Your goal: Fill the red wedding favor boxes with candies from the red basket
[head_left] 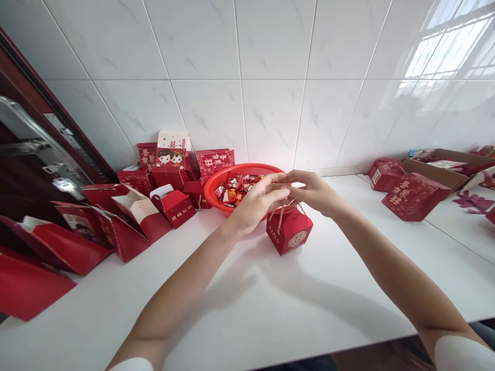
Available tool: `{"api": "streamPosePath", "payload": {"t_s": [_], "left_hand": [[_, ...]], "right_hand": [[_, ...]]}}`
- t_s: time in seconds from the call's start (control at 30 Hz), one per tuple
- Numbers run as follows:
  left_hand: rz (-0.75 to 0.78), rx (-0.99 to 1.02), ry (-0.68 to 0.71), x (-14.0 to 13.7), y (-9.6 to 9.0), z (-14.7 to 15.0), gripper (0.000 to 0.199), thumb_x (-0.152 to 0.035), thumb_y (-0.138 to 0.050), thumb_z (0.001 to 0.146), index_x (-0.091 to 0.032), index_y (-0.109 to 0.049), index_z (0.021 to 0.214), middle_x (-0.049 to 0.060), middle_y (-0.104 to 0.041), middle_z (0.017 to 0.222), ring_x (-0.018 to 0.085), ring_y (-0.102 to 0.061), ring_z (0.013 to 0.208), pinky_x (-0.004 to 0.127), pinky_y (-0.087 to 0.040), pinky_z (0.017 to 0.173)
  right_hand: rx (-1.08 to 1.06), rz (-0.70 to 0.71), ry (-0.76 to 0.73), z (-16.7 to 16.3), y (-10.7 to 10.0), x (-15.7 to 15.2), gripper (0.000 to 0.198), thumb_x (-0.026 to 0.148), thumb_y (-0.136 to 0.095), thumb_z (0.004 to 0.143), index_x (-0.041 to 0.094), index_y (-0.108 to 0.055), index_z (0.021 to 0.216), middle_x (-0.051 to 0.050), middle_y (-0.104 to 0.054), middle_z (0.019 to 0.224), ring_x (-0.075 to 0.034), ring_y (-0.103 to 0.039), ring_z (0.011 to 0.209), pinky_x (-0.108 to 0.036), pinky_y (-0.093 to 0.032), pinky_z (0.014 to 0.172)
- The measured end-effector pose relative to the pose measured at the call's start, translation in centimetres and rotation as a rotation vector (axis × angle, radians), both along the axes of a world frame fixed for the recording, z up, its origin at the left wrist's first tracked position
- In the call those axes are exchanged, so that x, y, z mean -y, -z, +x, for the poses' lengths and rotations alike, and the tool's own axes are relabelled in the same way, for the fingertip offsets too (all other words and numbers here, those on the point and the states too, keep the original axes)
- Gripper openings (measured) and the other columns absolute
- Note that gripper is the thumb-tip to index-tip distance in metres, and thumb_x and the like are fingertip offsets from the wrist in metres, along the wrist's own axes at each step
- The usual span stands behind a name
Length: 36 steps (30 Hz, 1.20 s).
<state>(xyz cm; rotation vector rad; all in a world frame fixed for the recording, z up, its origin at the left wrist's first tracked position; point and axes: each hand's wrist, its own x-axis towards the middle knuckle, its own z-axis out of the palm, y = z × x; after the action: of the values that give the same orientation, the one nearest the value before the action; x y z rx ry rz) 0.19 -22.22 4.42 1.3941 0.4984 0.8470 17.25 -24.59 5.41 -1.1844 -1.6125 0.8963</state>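
A small red gift box [286,237] with a pale round emblem on one side hangs or stands near the middle of the white table; I cannot tell whether its base touches. Twisted gold cord [281,219] rises from its top to my fingers. My left hand [258,202] pinches at the cord from the left. From the right, my right hand [312,190] arches over the box top, its fingertips meeting the left ones around the cord. The fingers partly hide the box top. Just behind is a red plastic basket [211,193] of wrapped candies [232,195].
Open red paper boxes [133,219] line the table's left side, beside a dark door with a metal handle [23,147]. More red boxes [174,162] stand against the tiled wall. At the right are red boxes [415,196] and a cardboard carton [435,172].
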Motion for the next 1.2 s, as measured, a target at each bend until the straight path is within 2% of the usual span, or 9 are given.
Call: {"api": "streamPosePath", "payload": {"t_s": [0.1, 0.27, 0.37, 0.47, 0.57, 0.67, 0.87, 1.07, 1.2], "left_hand": [[0.038, -0.077, 0.014, -0.4, -1.1, 1.0, 0.036, -0.028, -0.060, 0.094, -0.019, -0.057, 0.129, 0.011, -0.065, 0.130, 0.026, -0.065, 0.116, 0.044, -0.050, 0.102], [0.100, -0.199, 0.088, -1.6, -3.1, 1.4, 0.043, -0.038, -0.062, 0.094, -0.020, -0.056, 0.132, 0.012, -0.066, 0.125, 0.027, -0.068, 0.109, 0.045, -0.052, 0.099], [0.163, -0.275, 0.102, -1.8, -4.2, 1.7, 0.047, -0.038, -0.062, 0.094, -0.019, -0.053, 0.136, 0.013, -0.065, 0.125, 0.028, -0.068, 0.109, 0.046, -0.052, 0.097], [0.255, -0.301, 0.088, -1.5, -4.5, 2.2, 0.051, -0.038, -0.063, 0.092, -0.019, -0.052, 0.138, 0.013, -0.063, 0.130, 0.027, -0.066, 0.112, 0.043, -0.053, 0.096], [0.329, -0.334, 0.054, -1.2, -4.2, 2.4, 0.053, -0.036, -0.065, 0.091, -0.019, -0.052, 0.139, 0.013, -0.061, 0.135, 0.027, -0.066, 0.113, 0.040, -0.054, 0.095], [0.391, -0.419, -0.006, -0.9, -3.5, 2.0, 0.059, -0.035, -0.069, 0.087, -0.022, -0.052, 0.142, 0.013, -0.059, 0.141, 0.027, -0.067, 0.111, 0.041, -0.055, 0.094], [0.455, -0.403, -0.114, -0.7, -1.4, 0.9, 0.052, -0.032, -0.070, 0.086, -0.019, -0.059, 0.135, 0.012, -0.059, 0.144, 0.027, -0.063, 0.123, 0.039, -0.050, 0.103], [0.342, -0.395, -0.019, -0.9, 3.3, 0.5, 0.037, -0.028, -0.076, 0.078, -0.016, -0.071, 0.113, 0.013, -0.068, 0.131, 0.027, -0.066, 0.116, 0.045, -0.047, 0.108], [0.244, -0.433, 0.023, -0.9, 6.8, 0.1, 0.034, -0.029, -0.078, 0.075, -0.016, -0.071, 0.106, 0.013, -0.070, 0.128, 0.027, -0.068, 0.112, 0.042, -0.052, 0.100]], "right_hand": [[-0.012, -0.016, 0.064, -0.2, -0.6, -0.6, 0.024, 0.015, -0.071, 0.077, 0.017, -0.068, 0.101, -0.009, -0.074, 0.106, -0.016, -0.071, 0.075, -0.026, -0.059, 0.061], [-0.031, -0.080, 0.079, 0.0, -1.8, -1.2, 0.024, 0.010, -0.070, 0.076, 0.016, -0.066, 0.100, -0.008, -0.073, 0.090, -0.020, -0.073, 0.073, -0.034, -0.063, 0.067], [-0.040, -0.038, 0.119, 0.0, -1.9, -1.5, 0.026, 0.009, -0.072, 0.074, 0.017, -0.065, 0.098, -0.007, -0.072, 0.084, -0.021, -0.072, 0.071, -0.036, -0.063, 0.067], [-0.047, 0.037, 0.180, 0.1, -1.7, -1.7, 0.025, 0.011, -0.075, 0.072, 0.017, -0.064, 0.094, -0.006, -0.072, 0.088, -0.019, -0.071, 0.070, -0.035, -0.062, 0.066], [-0.030, 0.067, 0.270, 0.3, -1.8, -1.3, 0.022, 0.007, -0.071, 0.070, 0.016, -0.064, 0.089, -0.008, -0.072, 0.101, -0.016, -0.068, 0.067, -0.033, -0.059, 0.063], [-0.030, 0.054, 0.373, 0.8, -2.4, -0.8, 0.024, -0.001, -0.064, 0.068, 0.015, -0.064, 0.086, -0.009, -0.070, 0.105, -0.012, -0.065, 0.062, -0.030, -0.057, 0.061], [-0.113, 0.022, 0.402, 3.4, -2.9, -1.4, 0.026, -0.010, -0.060, 0.070, 0.013, -0.063, 0.083, -0.003, -0.064, 0.074, -0.013, -0.067, 0.059, -0.028, -0.058, 0.063], [-0.043, 0.040, 0.494, 7.9, -2.0, -2.6, 0.024, -0.008, -0.066, 0.069, 0.012, -0.064, 0.082, -0.002, -0.061, 0.075, -0.012, -0.066, 0.058, -0.028, -0.059, 0.063], [0.231, -0.027, 0.595, 10.4, -0.5, -2.9, 0.027, -0.007, -0.063, 0.069, 0.012, -0.065, 0.088, -0.004, -0.064, 0.077, -0.012, -0.065, 0.061, -0.026, -0.056, 0.063]]}}
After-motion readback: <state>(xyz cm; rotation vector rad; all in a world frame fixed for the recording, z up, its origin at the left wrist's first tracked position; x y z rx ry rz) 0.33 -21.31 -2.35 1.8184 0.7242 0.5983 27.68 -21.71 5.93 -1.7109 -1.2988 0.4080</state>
